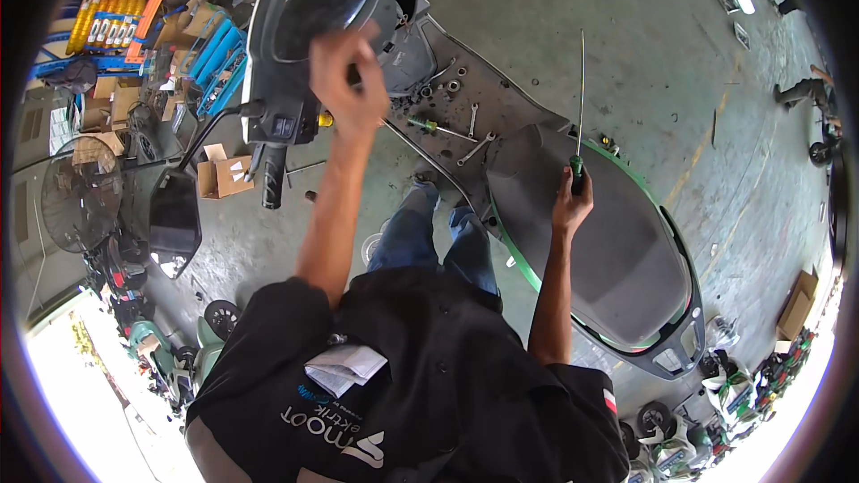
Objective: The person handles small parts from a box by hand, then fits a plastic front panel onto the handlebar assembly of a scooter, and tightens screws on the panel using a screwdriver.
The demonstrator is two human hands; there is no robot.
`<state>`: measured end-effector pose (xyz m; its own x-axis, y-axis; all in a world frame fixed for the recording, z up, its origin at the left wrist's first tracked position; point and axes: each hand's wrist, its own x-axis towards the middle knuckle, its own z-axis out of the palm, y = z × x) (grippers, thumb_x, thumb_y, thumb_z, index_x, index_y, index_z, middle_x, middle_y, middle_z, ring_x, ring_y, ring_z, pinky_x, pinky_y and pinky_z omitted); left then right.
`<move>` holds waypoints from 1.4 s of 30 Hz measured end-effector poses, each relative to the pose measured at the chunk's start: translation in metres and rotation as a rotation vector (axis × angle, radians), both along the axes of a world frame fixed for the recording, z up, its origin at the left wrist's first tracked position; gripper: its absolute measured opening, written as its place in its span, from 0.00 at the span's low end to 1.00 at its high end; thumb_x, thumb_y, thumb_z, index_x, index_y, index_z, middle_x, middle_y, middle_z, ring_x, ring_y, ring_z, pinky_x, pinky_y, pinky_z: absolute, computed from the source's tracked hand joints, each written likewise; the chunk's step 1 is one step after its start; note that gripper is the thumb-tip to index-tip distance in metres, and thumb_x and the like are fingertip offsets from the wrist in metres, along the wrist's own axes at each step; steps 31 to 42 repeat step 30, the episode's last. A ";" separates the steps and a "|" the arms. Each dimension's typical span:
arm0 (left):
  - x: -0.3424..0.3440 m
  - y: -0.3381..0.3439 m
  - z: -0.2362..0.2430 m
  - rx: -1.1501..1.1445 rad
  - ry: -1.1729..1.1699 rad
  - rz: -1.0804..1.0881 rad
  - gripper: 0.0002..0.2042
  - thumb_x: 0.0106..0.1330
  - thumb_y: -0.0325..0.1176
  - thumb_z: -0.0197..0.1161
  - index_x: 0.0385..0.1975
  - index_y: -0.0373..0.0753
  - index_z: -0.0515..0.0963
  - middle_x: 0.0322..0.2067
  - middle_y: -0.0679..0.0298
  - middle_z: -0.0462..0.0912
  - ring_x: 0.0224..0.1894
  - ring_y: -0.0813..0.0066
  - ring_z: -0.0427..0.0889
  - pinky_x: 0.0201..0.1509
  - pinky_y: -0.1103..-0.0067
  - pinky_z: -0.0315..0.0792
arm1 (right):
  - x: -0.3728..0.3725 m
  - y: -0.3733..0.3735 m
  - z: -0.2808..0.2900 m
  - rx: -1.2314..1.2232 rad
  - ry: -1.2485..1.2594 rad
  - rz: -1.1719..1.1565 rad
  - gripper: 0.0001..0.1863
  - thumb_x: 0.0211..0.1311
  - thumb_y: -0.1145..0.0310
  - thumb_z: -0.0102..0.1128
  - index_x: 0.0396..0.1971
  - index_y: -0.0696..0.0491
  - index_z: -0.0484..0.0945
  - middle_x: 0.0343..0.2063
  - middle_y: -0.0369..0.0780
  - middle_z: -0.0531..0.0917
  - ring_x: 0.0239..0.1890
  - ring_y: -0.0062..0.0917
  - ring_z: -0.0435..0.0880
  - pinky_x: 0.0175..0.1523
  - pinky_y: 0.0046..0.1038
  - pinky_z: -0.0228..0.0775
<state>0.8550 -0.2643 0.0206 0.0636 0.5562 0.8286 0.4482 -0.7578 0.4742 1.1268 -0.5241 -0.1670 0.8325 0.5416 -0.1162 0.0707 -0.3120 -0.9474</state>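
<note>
My right hand is closed round the green handle of a long screwdriver, whose thin shaft points up and away beside the scooter seat. My left hand is raised over the near edge of the scooter's dashboard. Motion smears its fingers, which look bent; whether anything is in them I cannot make out. On the scooter's footboard lie a second screwdriver with a green handle, a spanner, another spanner and several small metal parts.
The handlebar grip and mirror stick out at the left. A small open cardboard box stands on the floor near them. Blue bins and shelving hold parts at the far left. Another person is at the far right.
</note>
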 end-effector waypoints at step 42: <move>-0.196 0.046 -0.652 -1.195 0.314 0.440 0.13 0.56 0.42 0.76 0.33 0.39 0.87 0.30 0.58 0.89 0.33 0.65 0.86 0.43 0.71 0.78 | -0.011 0.009 -0.034 -0.579 -0.377 -0.736 0.24 0.68 0.47 0.61 0.50 0.52 0.86 0.43 0.39 0.89 0.42 0.23 0.85 0.45 0.22 0.73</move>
